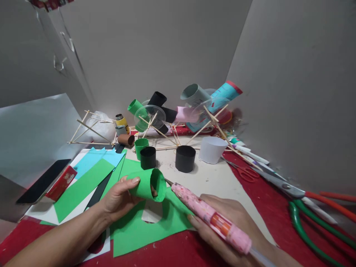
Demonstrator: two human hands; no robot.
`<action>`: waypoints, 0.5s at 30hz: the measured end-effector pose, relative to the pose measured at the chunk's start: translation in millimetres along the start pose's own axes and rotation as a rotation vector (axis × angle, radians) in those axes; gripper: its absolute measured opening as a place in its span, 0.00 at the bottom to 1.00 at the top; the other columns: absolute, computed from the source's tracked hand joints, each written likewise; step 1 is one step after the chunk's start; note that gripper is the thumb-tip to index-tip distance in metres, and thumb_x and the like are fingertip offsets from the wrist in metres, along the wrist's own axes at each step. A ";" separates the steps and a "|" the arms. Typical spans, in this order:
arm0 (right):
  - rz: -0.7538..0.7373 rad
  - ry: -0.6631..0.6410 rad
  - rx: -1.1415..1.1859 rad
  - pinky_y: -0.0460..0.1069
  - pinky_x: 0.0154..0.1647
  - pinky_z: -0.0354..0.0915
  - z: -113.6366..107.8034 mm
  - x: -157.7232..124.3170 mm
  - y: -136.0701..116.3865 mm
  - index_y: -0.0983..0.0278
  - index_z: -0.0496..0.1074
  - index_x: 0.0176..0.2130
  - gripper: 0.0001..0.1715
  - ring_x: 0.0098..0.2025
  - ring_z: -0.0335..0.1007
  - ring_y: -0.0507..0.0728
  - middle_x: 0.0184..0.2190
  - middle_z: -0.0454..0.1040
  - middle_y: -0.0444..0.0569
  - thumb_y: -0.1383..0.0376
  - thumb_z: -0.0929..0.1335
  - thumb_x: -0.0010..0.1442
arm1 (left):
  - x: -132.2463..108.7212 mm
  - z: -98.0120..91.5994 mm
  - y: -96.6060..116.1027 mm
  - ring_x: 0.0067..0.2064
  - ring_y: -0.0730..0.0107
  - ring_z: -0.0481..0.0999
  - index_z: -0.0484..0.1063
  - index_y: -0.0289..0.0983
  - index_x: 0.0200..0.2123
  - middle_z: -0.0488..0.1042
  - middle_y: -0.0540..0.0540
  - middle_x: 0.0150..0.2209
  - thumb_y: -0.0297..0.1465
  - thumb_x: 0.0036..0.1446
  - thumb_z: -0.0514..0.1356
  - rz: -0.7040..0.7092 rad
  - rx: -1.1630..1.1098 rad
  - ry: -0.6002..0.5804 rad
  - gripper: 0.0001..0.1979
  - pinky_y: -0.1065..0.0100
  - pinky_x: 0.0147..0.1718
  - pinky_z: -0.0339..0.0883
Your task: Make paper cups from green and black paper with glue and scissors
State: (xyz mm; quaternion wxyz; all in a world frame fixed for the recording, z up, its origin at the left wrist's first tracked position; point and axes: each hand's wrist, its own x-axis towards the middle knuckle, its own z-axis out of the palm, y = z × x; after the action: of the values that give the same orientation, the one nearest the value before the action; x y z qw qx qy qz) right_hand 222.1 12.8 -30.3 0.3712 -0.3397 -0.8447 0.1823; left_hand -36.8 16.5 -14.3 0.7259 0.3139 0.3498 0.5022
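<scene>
My left hand (118, 198) is closed around a green paper cup (147, 184) lying on its side, its open mouth turned to the right. My right hand (225, 224) grips a pink glue gun (211, 217), its metal tip pointing up-left at the cup's rim. Both hands hover over a green paper sheet (139, 230) with a rounded piece cut out of it.
Black cups (185, 158), a green cup (141, 145) and a white cup (211, 149) stand behind. A model of sticks and paper cups (178, 115) fills the back. Scissors (280, 185) lie at right; coloured paper (91, 174), a phone (43, 181) and a red box (61, 182) at left.
</scene>
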 end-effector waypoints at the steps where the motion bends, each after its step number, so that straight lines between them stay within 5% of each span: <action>1: -0.006 -0.021 0.022 0.47 0.21 0.58 -1.4 0.5 0.3 0.62 0.70 0.31 0.16 0.19 0.61 0.51 0.20 0.64 0.41 0.58 0.62 0.68 | 0.0 -0.5 0.2 0.33 0.62 0.81 0.82 0.30 0.31 0.83 0.41 0.30 0.34 0.47 0.71 0.001 0.006 -0.004 0.12 0.65 0.38 0.73; 8: -0.009 -0.016 0.004 0.47 0.21 0.58 -4.9 2.5 -3.2 0.61 0.63 0.25 0.19 0.19 0.61 0.49 0.20 0.64 0.41 0.59 0.63 0.67 | 0.4 -1.1 0.4 0.33 0.63 0.81 0.82 0.33 0.33 0.83 0.42 0.31 0.33 0.48 0.71 0.011 -0.018 -0.024 0.10 0.67 0.37 0.73; 15: 0.012 -0.042 0.033 0.48 0.20 0.57 -5.4 2.7 -4.5 0.61 0.67 0.25 0.18 0.19 0.61 0.51 0.20 0.65 0.42 0.58 0.64 0.65 | -0.2 -3.2 2.2 0.34 0.61 0.82 0.82 0.30 0.33 0.83 0.40 0.30 0.31 0.43 0.72 0.004 0.006 0.037 0.13 0.65 0.38 0.74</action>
State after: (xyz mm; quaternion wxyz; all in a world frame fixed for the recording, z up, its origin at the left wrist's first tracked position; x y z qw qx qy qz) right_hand 222.9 11.8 -22.9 0.3578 -0.3349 -0.8471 0.2056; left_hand -40.7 17.3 -14.3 0.7175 0.3075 0.3639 0.5082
